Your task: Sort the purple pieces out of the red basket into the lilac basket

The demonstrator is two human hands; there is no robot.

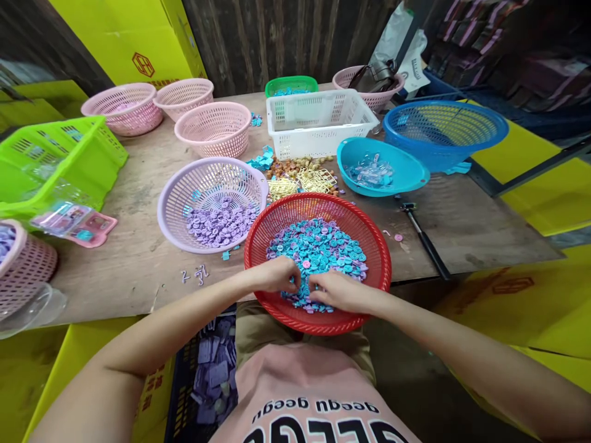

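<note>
A red plastic basket (385, 258) rests tilted at the table's front edge, above my lap. It holds a heap of small blue and purple plastic pieces (323, 243), with one pink piece (306, 264) on top. My left hand (279, 274) is in the basket over the near left of the heap, fingers curled; what they grip, if anything, is hidden. Close beside it my right hand (335, 289) reaches into the same heap with bent fingers, their tips among the pieces. Touching the red basket on the left is a lilac basket (168, 212) holding purple pieces (224, 221).
Behind the red basket lie yellow frame-shaped parts (316, 179) and brown bits. A blue bowl (409, 175), a white crate (305, 135), pink baskets (212, 123) and a large blue basket (446, 129) stand farther back. A black-handled tool (431, 249) lies right; a green crate (87, 166) stands left.
</note>
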